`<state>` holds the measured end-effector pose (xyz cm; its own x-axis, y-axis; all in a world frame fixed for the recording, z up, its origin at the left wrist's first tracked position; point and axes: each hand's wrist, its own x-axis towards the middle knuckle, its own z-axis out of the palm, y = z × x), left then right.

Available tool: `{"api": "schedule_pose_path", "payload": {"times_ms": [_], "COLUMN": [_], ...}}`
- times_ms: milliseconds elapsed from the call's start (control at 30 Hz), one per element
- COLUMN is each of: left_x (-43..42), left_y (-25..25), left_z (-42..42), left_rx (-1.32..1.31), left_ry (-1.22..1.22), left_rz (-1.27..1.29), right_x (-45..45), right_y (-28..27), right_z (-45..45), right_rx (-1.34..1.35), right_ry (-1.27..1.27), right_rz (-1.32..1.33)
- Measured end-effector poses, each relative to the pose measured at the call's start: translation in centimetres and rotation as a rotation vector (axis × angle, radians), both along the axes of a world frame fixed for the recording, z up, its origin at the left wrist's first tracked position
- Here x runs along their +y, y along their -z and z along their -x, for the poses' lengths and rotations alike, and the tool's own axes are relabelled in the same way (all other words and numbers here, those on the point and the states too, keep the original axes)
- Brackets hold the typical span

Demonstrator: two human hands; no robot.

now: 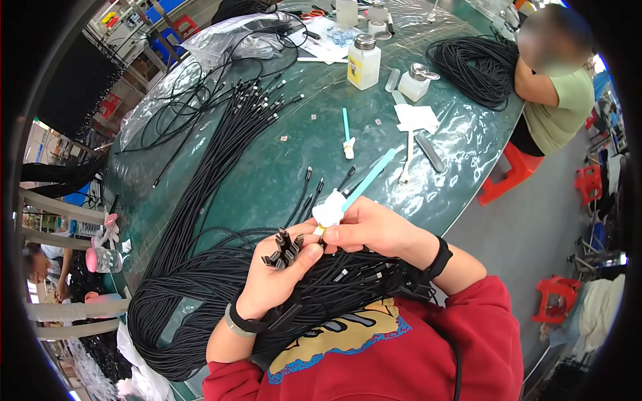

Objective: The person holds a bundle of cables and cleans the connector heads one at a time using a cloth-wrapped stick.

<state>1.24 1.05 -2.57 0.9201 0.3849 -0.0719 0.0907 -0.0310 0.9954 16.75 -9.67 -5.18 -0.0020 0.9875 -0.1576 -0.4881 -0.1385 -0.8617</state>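
Observation:
My left hand [273,284] is closed around several black cable connectors [284,248], whose ends stick up between thumb and fingers. My right hand [371,228] grips a light-blue stick [370,179] with a white cloth wad [329,208] wrapped at its lower end. The wad is up against the fingertips of both hands, where the hands meet; the exact contact point is hidden by the fingers. Beneath them lies a large coiled bundle of black cables [177,294]. More cable ends with silver plugs point up just behind the wad.
On the green table [281,170] a long cable bundle [207,174] runs to the far left. Farther back stand a bottle with a yellow label [363,63] and a pump bottle [414,83]. Another blue stick [346,123] lies mid-table. A co-worker [568,100] sits at right near coiled cable [471,70].

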Motion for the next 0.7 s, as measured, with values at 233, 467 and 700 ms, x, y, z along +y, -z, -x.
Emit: {"api": "schedule_pose_path", "payload": {"times_ms": [233, 467, 700], "left_x": [-0.2, -1.1, -0.9], "left_y": [-0.5, -0.2, -0.2], "left_z": [-0.3, -0.7, -1.0], "left_rx": [0.106, 0.066, 0.123], "left_ry": [0.09, -0.025, -0.16], "left_rz": [0.047, 0.048, 0.189], "right_x": [-0.5, -0.8, -1.3], "right_y": [-1.1, -2.4, -3.2], "right_z": [0.0, -1.8, -4.2], "right_rx": [-0.001, -0.308, -0.292], "right_ry": [0.085, 0.401, 0.459], "right_rz": [-0.029, -0.112, -0.116]}}
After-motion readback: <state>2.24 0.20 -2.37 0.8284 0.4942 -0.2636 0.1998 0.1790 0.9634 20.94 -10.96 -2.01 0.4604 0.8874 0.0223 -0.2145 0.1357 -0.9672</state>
